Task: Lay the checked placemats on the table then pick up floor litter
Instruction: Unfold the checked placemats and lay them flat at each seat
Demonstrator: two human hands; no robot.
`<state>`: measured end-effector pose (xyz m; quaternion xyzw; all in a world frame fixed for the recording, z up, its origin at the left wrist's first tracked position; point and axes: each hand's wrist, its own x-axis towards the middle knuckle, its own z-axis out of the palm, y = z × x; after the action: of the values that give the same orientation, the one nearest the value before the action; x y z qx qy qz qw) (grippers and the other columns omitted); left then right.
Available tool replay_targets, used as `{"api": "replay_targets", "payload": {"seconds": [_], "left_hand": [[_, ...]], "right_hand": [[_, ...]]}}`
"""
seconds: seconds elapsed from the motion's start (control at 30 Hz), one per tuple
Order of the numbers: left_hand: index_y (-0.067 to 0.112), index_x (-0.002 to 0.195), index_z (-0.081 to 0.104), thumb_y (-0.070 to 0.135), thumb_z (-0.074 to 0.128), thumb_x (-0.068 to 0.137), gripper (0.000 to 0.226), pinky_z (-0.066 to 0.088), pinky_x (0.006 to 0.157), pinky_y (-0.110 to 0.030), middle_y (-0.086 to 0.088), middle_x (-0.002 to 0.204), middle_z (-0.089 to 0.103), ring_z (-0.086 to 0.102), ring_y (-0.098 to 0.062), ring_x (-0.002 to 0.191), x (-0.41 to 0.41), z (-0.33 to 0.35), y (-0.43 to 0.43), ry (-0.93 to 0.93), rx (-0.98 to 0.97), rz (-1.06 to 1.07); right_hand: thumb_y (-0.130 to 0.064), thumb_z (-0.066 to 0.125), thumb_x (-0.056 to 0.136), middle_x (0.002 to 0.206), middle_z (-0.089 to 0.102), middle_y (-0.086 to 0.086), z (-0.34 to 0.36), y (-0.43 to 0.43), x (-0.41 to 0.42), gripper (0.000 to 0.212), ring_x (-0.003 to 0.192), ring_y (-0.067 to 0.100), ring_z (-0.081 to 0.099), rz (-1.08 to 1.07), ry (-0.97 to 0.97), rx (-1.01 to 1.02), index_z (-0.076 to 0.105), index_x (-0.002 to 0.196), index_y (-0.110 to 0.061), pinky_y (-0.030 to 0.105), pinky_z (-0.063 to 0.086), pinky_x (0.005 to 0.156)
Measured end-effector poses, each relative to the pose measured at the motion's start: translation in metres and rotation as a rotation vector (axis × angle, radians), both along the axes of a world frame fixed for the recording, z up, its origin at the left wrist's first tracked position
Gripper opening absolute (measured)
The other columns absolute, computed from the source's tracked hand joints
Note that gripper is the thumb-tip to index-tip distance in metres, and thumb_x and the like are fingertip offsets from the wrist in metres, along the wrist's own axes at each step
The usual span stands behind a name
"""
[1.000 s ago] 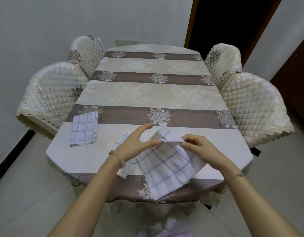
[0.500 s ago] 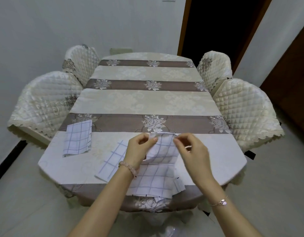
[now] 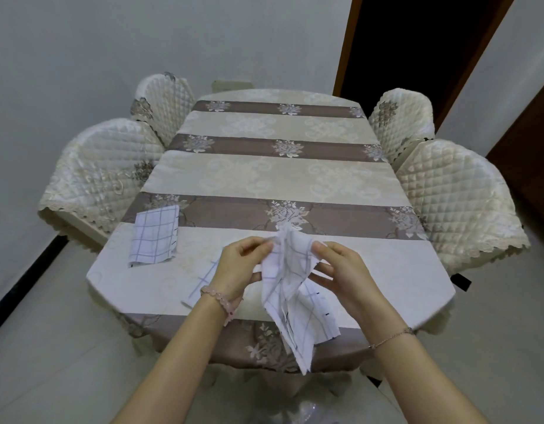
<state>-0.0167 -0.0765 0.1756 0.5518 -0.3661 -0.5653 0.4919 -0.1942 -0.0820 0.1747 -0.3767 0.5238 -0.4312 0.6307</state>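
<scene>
A white checked placemat [image 3: 290, 289] hangs crumpled above the near edge of the table [image 3: 264, 175]. My left hand [image 3: 238, 267] pinches its top left corner and my right hand [image 3: 341, 273] grips its top right side. Its lower end droops past the table edge. A second checked placemat [image 3: 154, 237] lies flat at the near left of the table. Under my left hand a third checked piece [image 3: 203, 281] lies on the cloth, mostly hidden. Another layer [image 3: 321, 313] shows beneath the hanging mat.
Quilted cream chairs stand along both sides, two on the left [image 3: 102, 175] and two on the right [image 3: 457, 197]. A dark doorway [image 3: 417, 41] opens behind the table's far right. A clear crinkled plastic piece [image 3: 307, 414] lies on the floor below me.
The view has moved closer to the table. My hands have drawn together and lifted the placemat, which now hangs bunched and narrower instead of spread out.
</scene>
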Motion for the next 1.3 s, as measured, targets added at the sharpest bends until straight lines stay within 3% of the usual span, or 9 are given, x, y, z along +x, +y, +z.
{"api": "replay_targets", "payload": {"seconds": [0.3, 0.47, 0.63, 0.73, 0.87, 0.97, 1.03, 1.13, 1.3], "left_hand": [[0.012, 0.073, 0.057, 0.016, 0.053, 0.092, 0.020, 0.036, 0.057, -0.027, -0.010, 0.077, 0.047, 0.041, -0.019, 0.074, 0.100, -0.018, -0.025, -0.329, -0.043, 0.260], [0.018, 0.073, 0.065, 0.021, 0.057, 0.090, 0.020, 0.040, 0.072, -0.031, -0.009, 0.078, 0.056, 0.049, -0.020, 0.080, 0.123, -0.032, -0.043, -0.400, -0.011, 0.192], [0.008, 0.102, 0.065, 0.034, 0.048, 0.095, 0.032, 0.057, 0.064, -0.029, -0.004, 0.076, 0.074, 0.070, -0.018, 0.072, 0.109, -0.053, -0.031, 0.031, 0.331, 0.006], [0.007, 0.106, 0.064, 0.028, 0.051, 0.094, 0.028, 0.059, 0.066, -0.032, -0.010, 0.091, 0.075, 0.073, -0.020, 0.078, 0.103, -0.073, -0.005, 0.041, 0.447, -0.116], [0.001, 0.128, 0.048, 0.006, 0.061, 0.087, 0.043, 0.060, 0.070, -0.033, -0.013, 0.104, 0.067, 0.067, -0.025, 0.092, 0.094, -0.094, 0.030, 0.053, 0.539, -0.131], [0.000, 0.140, 0.031, -0.003, 0.060, 0.086, 0.062, 0.061, 0.069, -0.031, -0.019, 0.115, 0.061, 0.067, -0.031, 0.094, 0.080, -0.102, 0.044, 0.090, 0.568, -0.082], [-0.002, 0.143, 0.024, -0.004, 0.059, 0.086, 0.066, 0.060, 0.068, -0.030, -0.024, 0.128, 0.053, 0.066, -0.030, 0.094, 0.068, -0.104, 0.046, 0.061, 0.554, -0.014], [-0.007, 0.124, 0.049, -0.002, 0.060, 0.086, 0.040, 0.060, 0.068, -0.027, -0.022, 0.114, 0.062, 0.068, -0.024, 0.087, 0.058, -0.107, 0.047, 0.024, 0.484, 0.099], [-0.002, 0.091, 0.063, 0.002, 0.062, 0.085, 0.007, 0.060, 0.071, -0.026, -0.009, 0.082, 0.072, 0.070, -0.018, 0.077, 0.041, -0.088, 0.055, 0.104, 0.378, 0.124]], "right_hand": [[-0.014, 0.054, 0.092, 0.065, 0.069, -0.005, -0.016, -0.030, -0.059, 0.014, 0.062, 0.013, 0.061, -0.207, 0.094, 0.043, 0.065, 0.082, -0.015, 0.022, 0.047, 0.053], [-0.023, 0.056, 0.093, 0.083, 0.065, 0.009, -0.025, -0.051, -0.075, 0.018, 0.077, 0.021, 0.058, -0.176, 0.246, 0.020, 0.066, 0.082, -0.013, 0.030, 0.043, 0.069], [-0.021, 0.050, 0.095, 0.075, 0.059, 0.002, -0.054, -0.069, -0.075, 0.027, 0.072, 0.018, 0.053, -0.217, 0.391, 0.039, 0.059, 0.070, -0.015, 0.031, 0.045, 0.073], [-0.018, 0.048, 0.096, 0.062, 0.043, 0.000, -0.071, -0.076, -0.084, 0.039, 0.060, 0.015, 0.039, -0.265, 0.470, 0.067, 0.043, 0.057, -0.019, 0.027, 0.033, 0.056], [-0.020, 0.049, 0.095, 0.061, 0.036, 0.001, -0.089, -0.082, -0.102, 0.041, 0.059, 0.018, 0.033, -0.315, 0.505, 0.111, 0.037, 0.056, -0.018, 0.027, 0.029, 0.056], [-0.028, 0.053, 0.089, 0.069, 0.043, 0.005, -0.094, -0.082, -0.105, 0.027, 0.072, 0.021, 0.040, -0.301, 0.568, 0.136, 0.047, 0.065, -0.016, 0.030, 0.036, 0.066], [-0.028, 0.057, 0.087, 0.097, 0.055, 0.012, -0.095, -0.078, -0.100, 0.025, 0.091, 0.026, 0.052, -0.242, 0.728, 0.125, 0.059, 0.103, -0.008, 0.039, 0.045, 0.082], [-0.018, 0.060, 0.088, 0.134, 0.048, 0.019, -0.089, -0.060, -0.077, 0.050, 0.123, 0.036, 0.045, -0.195, 1.067, -0.127, 0.045, 0.134, -0.004, 0.042, 0.036, 0.104], [-0.030, 0.066, 0.083, 0.124, 0.053, -0.016, -0.066, 0.009, 0.009, 0.041, 0.116, 0.003, 0.046, 0.318, 0.716, -0.285, 0.055, 0.123, -0.027, 0.023, 0.036, 0.101]]}}
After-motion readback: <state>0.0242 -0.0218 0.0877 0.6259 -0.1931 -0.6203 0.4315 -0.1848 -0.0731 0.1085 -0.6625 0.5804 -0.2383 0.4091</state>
